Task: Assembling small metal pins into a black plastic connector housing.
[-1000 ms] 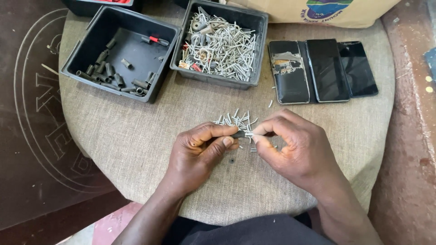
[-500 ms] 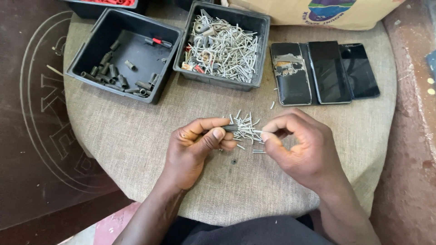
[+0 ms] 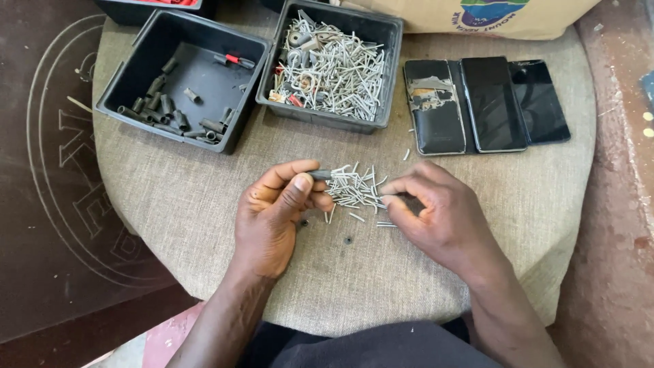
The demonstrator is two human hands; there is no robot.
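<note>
A small pile of thin metal pins [image 3: 357, 187] lies on the burlap-covered round table [image 3: 170, 204] between my hands. My left hand [image 3: 279, 215] pinches a short dark grey sleeve [image 3: 320, 175] between thumb and fingers, just left of the pile. My right hand [image 3: 443, 218] rests on the right side of the pile, fingertips pressed on a pin or two; what it grips is hidden. Two tiny dark washers [image 3: 348, 240] lie on the cloth below the pile.
A black tray [image 3: 116, 102] at the back left holds several dark sleeves. A second black tray [image 3: 392, 41] beside it is full of metal pins. Three dark phones [image 3: 490, 102] lie at the right. A tan bag [image 3: 490, 17] sits behind.
Both hands have drifted apart a little. The left hand now shows a dark sleeve at its fingertips, and the right hand has dropped onto the pin pile.
</note>
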